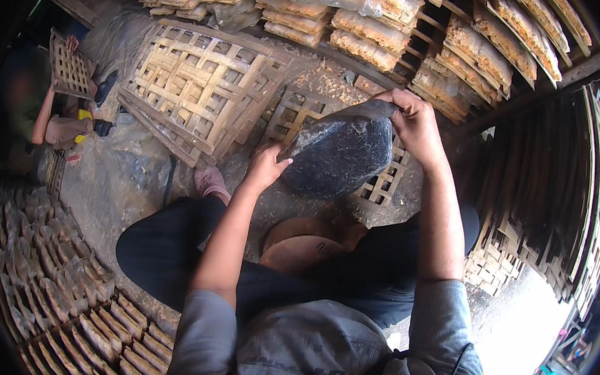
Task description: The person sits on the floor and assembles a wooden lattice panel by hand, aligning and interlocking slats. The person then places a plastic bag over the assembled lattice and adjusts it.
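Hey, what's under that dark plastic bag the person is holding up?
Under the dark plastic bag, gripped by the left hand and right hand, lies a bamboo lattice tray on the dirt floor. A round brown bowl sits nearer. The bag hides the tray's middle.

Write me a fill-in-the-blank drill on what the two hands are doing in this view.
1. Both hands grip a dark plastic ____.
2. The right hand pinches the dark plastic bag at its ____ edge.
3. The left hand presses against the bag's ____ side.
4. Under the bag lies a woven bamboo lattice tray on the ____.

Missing words: bag; top; left; ground
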Available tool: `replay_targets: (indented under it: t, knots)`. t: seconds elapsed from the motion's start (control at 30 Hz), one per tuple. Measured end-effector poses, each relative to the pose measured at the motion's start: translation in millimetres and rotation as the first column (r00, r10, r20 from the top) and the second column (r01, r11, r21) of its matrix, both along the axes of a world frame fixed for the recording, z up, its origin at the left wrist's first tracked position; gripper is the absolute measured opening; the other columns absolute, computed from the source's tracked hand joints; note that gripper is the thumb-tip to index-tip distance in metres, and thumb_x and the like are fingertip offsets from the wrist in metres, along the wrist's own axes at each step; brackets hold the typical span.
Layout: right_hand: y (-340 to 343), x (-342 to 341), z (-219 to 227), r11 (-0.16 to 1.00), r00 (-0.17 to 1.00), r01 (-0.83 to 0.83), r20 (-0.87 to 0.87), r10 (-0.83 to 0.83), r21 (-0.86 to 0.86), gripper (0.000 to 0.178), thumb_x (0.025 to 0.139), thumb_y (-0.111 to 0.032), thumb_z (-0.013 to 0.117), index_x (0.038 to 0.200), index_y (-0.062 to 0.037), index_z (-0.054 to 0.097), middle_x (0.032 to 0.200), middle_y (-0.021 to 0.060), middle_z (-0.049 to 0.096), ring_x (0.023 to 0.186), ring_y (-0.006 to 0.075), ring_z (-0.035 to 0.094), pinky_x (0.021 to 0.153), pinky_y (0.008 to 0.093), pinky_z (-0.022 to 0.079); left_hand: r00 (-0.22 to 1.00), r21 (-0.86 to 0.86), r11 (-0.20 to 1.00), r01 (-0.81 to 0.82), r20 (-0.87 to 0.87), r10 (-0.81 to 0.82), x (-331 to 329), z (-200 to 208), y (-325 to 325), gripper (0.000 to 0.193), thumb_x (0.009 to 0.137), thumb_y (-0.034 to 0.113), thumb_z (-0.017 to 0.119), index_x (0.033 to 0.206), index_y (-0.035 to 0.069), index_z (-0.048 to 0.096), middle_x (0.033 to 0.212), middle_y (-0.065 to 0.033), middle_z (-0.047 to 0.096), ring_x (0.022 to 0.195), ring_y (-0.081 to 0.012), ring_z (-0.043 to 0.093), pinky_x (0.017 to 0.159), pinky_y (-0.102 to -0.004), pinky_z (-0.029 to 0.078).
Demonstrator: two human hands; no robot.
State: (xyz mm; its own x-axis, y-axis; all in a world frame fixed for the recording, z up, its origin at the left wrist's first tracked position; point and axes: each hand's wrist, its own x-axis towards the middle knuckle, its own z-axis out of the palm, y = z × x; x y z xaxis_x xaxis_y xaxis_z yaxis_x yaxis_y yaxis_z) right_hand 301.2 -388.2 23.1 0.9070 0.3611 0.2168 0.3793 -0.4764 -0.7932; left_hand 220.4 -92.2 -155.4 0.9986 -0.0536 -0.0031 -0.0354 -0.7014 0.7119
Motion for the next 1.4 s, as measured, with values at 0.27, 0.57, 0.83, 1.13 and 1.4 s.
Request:
replay_targets:
  t: [0.27, 0.57, 0.83, 1.13, 1.4]
  knots:
    - [-105, 58, -29, 0.775, 0.86, 0.49, -0.369, -0.353, 0.4, 0.014, 0.086, -0.01, 0.071, 0.096, 0.0001, 0.068, 0.105, 0.0061, 0.065, 0.099, 0.0188, 0.061, 0.09, 0.0335, 0.051, 0.878, -0.027, 0.967, -0.252, 0.415, 0.24, 100, 30, -26, 0.019, 0.075, 0.012, 0.075, 0.093, 0.011, 0.067, 0.09, -0.0089, 0.067, 0.091, -0.0309, 0.061, 0.083, -0.0421, 0.044]
    - [-193, 24, -109, 0.988, 0.976, 0.155, -0.155, -0.151, 0.014, 0.018, 0.089, -0.012, 0.062, 0.101, -0.0034, 0.074, 0.114, 0.0145, 0.064, 0.119, 0.0263, 0.053, 0.102, 0.0379, 0.041, 0.813, 0.213, 0.973, -0.092, 0.58, -0.051, 74, -6, -22, 0.027, 0.069, 0.0, 0.067, 0.09, 0.016, 0.065, 0.092, 0.0003, 0.062, 0.095, -0.0224, 0.056, 0.091, -0.0401, 0.038]
    - [-241, 17, -289, 0.991, 0.761, 0.068, -0.636, -0.128, -0.119, 0.028, 0.094, -0.02, 0.051, 0.106, -0.0101, 0.074, 0.11, 0.0098, 0.069, 0.101, 0.0164, 0.06, 0.09, 0.0306, 0.046, 0.948, 0.249, 0.967, 0.044, 0.294, -0.119, 46, -117, -36, 0.023, 0.066, -0.002, 0.066, 0.082, 0.015, 0.065, 0.098, -0.001, 0.059, 0.106, -0.0239, 0.053, 0.1, -0.0439, 0.036]
    - [-206, -23, -372, 0.621, 0.775, -0.203, -0.512, -0.371, -0.757, 0.031, 0.087, -0.03, 0.065, 0.111, -0.01, 0.07, 0.111, 0.0183, 0.068, 0.104, 0.0352, 0.065, 0.09, 0.0442, 0.05, 0.836, 0.402, 0.887, 0.227, -0.547, 0.034, 32, -207, -27, 0.03, 0.093, 0.027, 0.06, 0.122, 0.032, 0.068, 0.157, -0.0099, 0.029, 0.147, -0.0312, 0.017, 0.119, -0.0498, 0.017]
    - [-215, -20, -393, 0.679, 0.595, -0.593, -0.803, 0.009, -0.432, 0.035, 0.086, -0.034, 0.066, 0.114, -0.0137, 0.07, 0.113, 0.0156, 0.068, 0.103, 0.0352, 0.065, 0.091, 0.0438, 0.05, 0.805, 0.484, 0.839, 0.249, -0.585, 0.098, 13, -211, -13, 0.034, 0.094, 0.033, 0.054, 0.126, 0.025, 0.064, 0.16, -0.0126, 0.02, 0.149, -0.0309, 0.015, 0.117, -0.0594, 0.006]
